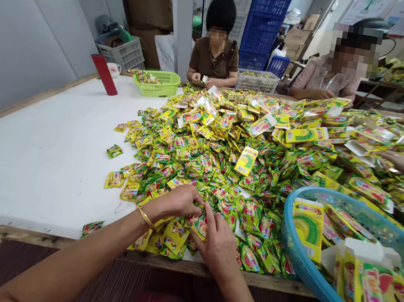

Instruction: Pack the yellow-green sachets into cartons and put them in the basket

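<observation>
Over the front of a heap of green and yellow candy packets [160, 156], both my hands come together. My right hand [220, 243] grips a small yellow printed candy box [201, 227] between thumb and fingers. At the top end of that box is my left hand [180, 203], with a gold bangle on its wrist. Its fingers are pinched together, and whatever they hold is hidden. Loose packets lie under and around both hands. A yellow carton [246, 161] rests on the heap beyond them.
A blue basket [291, 234] of filled boxes stands at the right, overhanging the table edge. Farther back are a green basket [158, 90], a red upright object [105, 74] and a mug [113, 70]. Across the table, two people [215, 59] sit; another person's arm reaches in from the right.
</observation>
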Motion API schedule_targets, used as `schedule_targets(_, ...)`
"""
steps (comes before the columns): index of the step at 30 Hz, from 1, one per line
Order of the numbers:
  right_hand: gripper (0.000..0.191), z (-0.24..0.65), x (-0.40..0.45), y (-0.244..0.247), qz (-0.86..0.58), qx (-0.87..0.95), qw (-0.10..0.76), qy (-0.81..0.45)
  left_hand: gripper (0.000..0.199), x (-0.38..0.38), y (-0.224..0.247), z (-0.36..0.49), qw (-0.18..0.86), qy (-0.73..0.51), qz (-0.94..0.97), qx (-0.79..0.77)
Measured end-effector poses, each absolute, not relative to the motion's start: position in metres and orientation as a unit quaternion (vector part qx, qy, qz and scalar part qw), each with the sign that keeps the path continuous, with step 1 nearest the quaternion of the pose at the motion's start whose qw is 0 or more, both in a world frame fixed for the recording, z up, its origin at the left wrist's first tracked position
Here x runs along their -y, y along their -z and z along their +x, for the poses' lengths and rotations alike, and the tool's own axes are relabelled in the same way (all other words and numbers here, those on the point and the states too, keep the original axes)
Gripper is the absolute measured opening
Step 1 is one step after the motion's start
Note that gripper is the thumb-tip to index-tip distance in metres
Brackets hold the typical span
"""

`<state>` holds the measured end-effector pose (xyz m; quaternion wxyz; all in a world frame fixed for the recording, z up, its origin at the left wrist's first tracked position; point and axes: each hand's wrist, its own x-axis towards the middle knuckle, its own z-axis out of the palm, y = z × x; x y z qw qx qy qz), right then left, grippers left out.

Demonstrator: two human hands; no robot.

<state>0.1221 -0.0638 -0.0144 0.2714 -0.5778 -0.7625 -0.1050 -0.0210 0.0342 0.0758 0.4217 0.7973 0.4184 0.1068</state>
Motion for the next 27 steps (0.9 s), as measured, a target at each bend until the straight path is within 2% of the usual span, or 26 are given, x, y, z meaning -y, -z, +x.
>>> schedule_targets(3,0.064,0.124,0.064,0.014,-0.576,0.759,0.282,0.109,0.015,-0.032,-0.073,-0.021,0.460,-0.085,0.791,-0.394)
schedule_targets(9,0.066,0.124,0.062,0.013,-0.583,0.750,0.295,0.099,0.019,-0.017,-0.056,-0.020,0.430,-0.218,0.749,-0.454)
schedule_targets(16,0.067,0.122,0.064,0.012,-0.565,0.765,0.274,0.141,0.021,-0.020,-0.069,-0.018,0.319,-0.107,0.869,-0.362)
schedule_targets(19,0.065,0.124,0.064,0.011,-0.573,0.762,0.269,0.139,0.019,-0.025,-0.070,-0.018,0.373,-0.100,0.842,-0.377)
schedule_targets(21,0.065,0.124,0.064,0.011,-0.580,0.758,0.271,0.126,0.014,-0.025,-0.068,-0.021,0.448,-0.126,0.783,-0.412)
schedule_targets(23,0.065,0.124,0.063,0.012,-0.580,0.760,0.272,0.115,0.015,-0.024,-0.064,-0.024,0.482,-0.165,0.733,-0.451)
schedule_targets(27,0.067,0.122,0.063,0.013,-0.567,0.774,0.258,0.110,0.019,-0.015,-0.056,-0.022,0.375,-0.191,0.750,-0.509)
